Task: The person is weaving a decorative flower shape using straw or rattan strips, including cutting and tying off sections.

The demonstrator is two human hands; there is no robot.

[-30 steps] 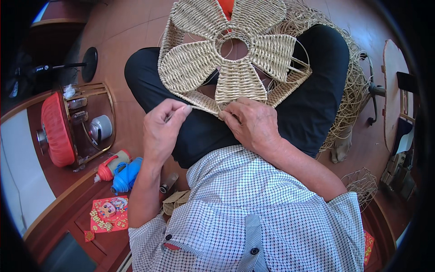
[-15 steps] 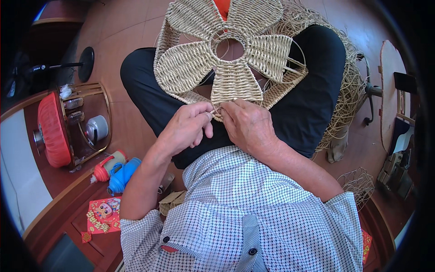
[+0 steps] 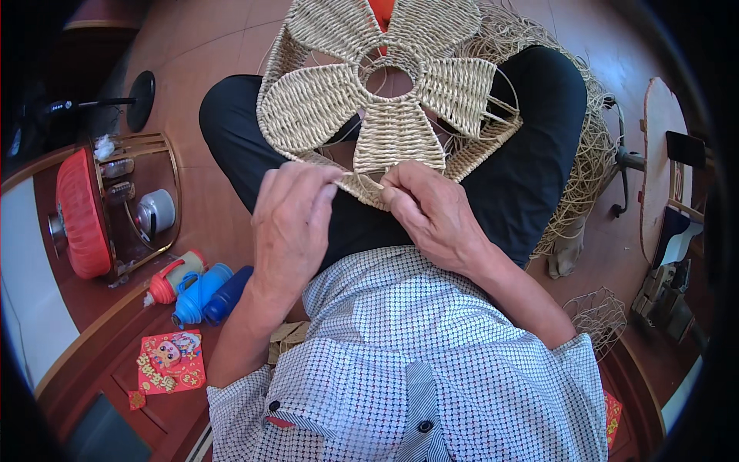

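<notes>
A woven straw-cord basket with a flower-shaped face of several petals and a round hole rests across my lap. My left hand is raised at the basket's near left edge, thumb and fingers pinched on a thin cord that runs toward the rim. At the near rim, just below the bottom petal, my right hand pinches a short piece of cord at the weave. The fingertips of both hands are partly hidden.
A large tangle of loose cord lies beyond my right knee. To the left are blue and red thermos flasks, a rack with a metal pot and a red cover. A round wooden board stands at the right.
My left hand has moved left and away from the right hand, turning its back upward. My right hand stays near the rim with its fingers shifted slightly. The view has tilted a little.
</notes>
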